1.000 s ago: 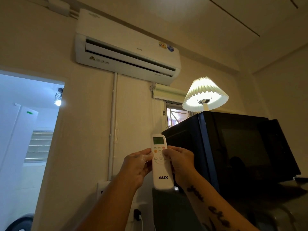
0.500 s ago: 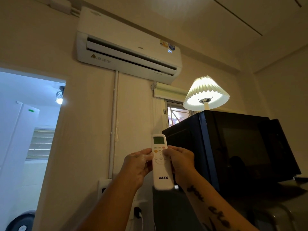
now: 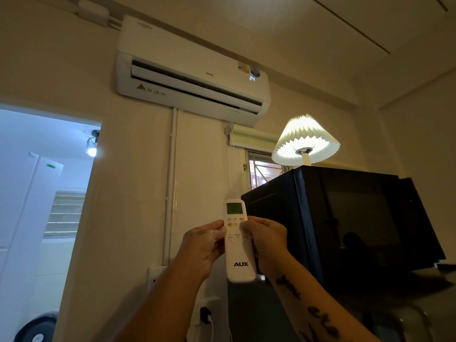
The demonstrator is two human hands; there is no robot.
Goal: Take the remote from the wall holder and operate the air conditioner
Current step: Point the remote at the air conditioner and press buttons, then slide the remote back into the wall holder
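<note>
We are holding remote [image 3: 238, 239] below air conditioner [image 3: 192, 72], left hand [image 3: 201, 248] and right hand [image 3: 265, 243] both in closed grip on it. "24" newly glowing on unit, flap opening: command registering.

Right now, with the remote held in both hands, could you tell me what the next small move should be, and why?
Probably press a setting button with the right hand thumb, keeping the remote aimed upward. The air conditioner shows a lit 24 and its louver looks open, so it seems on. The left hand steadies the remote.
</note>
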